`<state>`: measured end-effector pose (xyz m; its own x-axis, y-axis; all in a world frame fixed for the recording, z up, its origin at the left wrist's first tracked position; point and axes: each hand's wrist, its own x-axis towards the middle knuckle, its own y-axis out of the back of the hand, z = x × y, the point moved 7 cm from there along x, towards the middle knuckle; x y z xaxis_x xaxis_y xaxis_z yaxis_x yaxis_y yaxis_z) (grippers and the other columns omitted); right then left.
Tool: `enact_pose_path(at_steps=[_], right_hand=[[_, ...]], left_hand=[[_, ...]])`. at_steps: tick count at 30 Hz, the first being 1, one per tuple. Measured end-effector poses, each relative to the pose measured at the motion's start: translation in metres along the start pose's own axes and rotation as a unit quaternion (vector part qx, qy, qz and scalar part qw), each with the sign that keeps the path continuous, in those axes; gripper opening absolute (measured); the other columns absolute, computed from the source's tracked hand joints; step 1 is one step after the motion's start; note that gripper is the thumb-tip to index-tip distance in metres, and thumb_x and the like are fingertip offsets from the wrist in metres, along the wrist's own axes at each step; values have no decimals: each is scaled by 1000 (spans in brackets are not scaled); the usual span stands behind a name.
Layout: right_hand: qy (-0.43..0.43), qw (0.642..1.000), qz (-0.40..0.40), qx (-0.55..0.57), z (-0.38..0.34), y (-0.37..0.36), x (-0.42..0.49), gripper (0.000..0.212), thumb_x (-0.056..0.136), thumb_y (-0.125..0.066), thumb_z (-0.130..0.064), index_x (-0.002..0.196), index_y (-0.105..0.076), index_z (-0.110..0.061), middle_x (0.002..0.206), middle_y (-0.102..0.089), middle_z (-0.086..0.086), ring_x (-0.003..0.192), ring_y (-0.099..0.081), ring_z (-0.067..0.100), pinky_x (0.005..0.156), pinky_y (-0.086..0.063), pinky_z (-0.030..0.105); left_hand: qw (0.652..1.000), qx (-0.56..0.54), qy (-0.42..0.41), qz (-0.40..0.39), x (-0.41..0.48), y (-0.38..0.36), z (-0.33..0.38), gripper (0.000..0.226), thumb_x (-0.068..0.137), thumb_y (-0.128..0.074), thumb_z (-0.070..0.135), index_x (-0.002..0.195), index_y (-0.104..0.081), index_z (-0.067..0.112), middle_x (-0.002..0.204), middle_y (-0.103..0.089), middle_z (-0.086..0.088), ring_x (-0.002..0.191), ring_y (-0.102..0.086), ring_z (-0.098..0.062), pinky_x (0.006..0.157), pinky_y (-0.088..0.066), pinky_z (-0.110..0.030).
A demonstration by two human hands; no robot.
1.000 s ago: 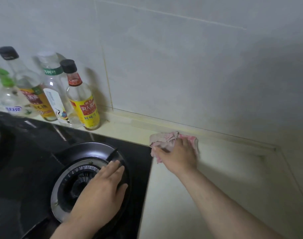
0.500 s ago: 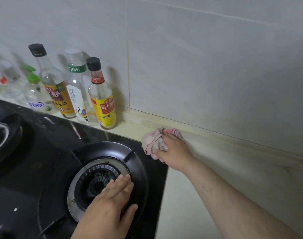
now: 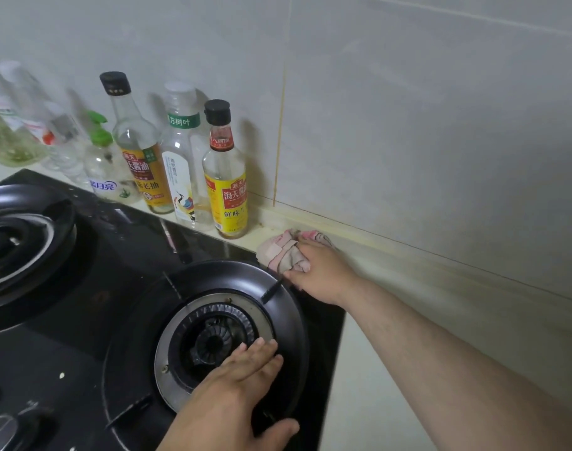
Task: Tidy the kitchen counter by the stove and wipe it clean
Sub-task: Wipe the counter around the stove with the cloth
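Standing along the tiled wall (image 3: 408, 125) at the far left are some clear bottles (image 3: 33, 125), too blurred to count. Next comes one pump bottle (image 3: 105, 167) with a green top. After it three glass bottles stand upright in a row: the orange-label bottle (image 3: 139, 157) with a black cap, the green-band bottle (image 3: 182, 157) with a clear cap, and the yellow-label bottle (image 3: 226, 183) with a black cap.

In front of them lies the black stove (image 3: 115, 255) with two burners. The left burner (image 3: 20, 236) is cut by the frame edge and the right burner (image 3: 213, 340) shows in full. The left hand (image 3: 235, 395) lies flat on the near rim of the right burner, fingers straight and together, its grip released and holding nothing.

Just right of the yellow-label bottle, at the stove's back right corner, one bunched pink-and-beige cloth (image 3: 283, 252) lies on the pale worktop (image 3: 375, 369), close to the foot of the wall. The right hand (image 3: 323, 275) has its grip clenched on the cloth and presses it down, with the forearm stretched across the worktop.
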<state>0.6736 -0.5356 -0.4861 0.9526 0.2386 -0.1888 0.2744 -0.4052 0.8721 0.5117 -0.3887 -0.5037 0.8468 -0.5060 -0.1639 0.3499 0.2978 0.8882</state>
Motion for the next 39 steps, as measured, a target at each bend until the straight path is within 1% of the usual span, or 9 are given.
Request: enact_pose_path(at_steps=[1,3,5,8,11,16,21,31,39], right_hand=[[2,1000,-2,0,-2,2,-2,60,90,-60,-40,146,-40,-31,156,-33,-9,147,-20,15,121,-16,35],[4,1000,-1,8,-5,5,-5,58,91,-60,-37,146,-41,-28,157,-32,-7,147,-19,16,121,-15,33],[6,1000,1,13,-8,8,-10,49,91,-60,-33,139,-50,-28,155,-36,-6,146,-22,17,119,-17,32],[20,1000,1,4,-4,10,-19,7,86,-60,-32,86,-58,-38,142,-49,-3,137,-31,23,114,-27,38],[19,1000,-19,14,4,12,-35,16,78,-59,-31,69,-48,-38,126,-59,-2,126,-37,24,107,-32,40],[-17,999,-22,32,35,22,-61,15,86,-64,-21,101,-67,-22,118,-62,-3,111,-51,18,91,-42,29],[-23,999,-31,-13,31,20,-61,9,86,-63,-22,77,-65,-21,93,-64,-4,102,-52,18,79,-34,27],[5,998,-23,-50,-11,8,-10,10,86,-58,-27,82,-65,-20,113,-64,-2,116,-53,25,87,-42,29],[37,994,-81,-57,-48,-7,28,42,96,-51,-22,138,-52,-18,148,-46,8,140,-34,27,110,-26,27]], left_hand=[[998,-61,9,-6,-5,3,2,82,68,-34,92,130,-55,43,152,-35,15,129,-45,-2,117,-19,-23],[997,-63,2,38,-8,27,12,81,75,-36,83,140,-46,35,149,-30,25,140,-19,8,112,-4,-5],[995,-64,-23,74,-10,28,16,90,71,-36,79,149,-27,35,153,-10,27,141,2,15,112,6,-5],[995,-75,-21,59,-9,28,19,93,70,-36,74,151,-26,27,157,-13,18,141,0,13,111,9,-5],[996,-77,-15,46,-9,28,20,95,70,-34,73,151,-27,25,158,-16,15,141,-2,10,109,8,-4],[995,-81,-11,50,-8,27,20,91,75,-43,70,151,-30,23,159,-20,11,143,-6,7,113,3,-9],[993,-98,-20,65,-11,27,19,79,85,-61,54,151,-30,22,159,-19,11,144,-7,6,114,2,-9],[991,-108,-28,73,-12,25,18,81,86,-57,57,152,-25,24,160,-14,13,144,-2,6,114,3,-10],[990,-112,-32,82,-12,25,17,82,85,-56,59,152,-24,25,160,-13,14,144,-1,7,115,3,-11]])
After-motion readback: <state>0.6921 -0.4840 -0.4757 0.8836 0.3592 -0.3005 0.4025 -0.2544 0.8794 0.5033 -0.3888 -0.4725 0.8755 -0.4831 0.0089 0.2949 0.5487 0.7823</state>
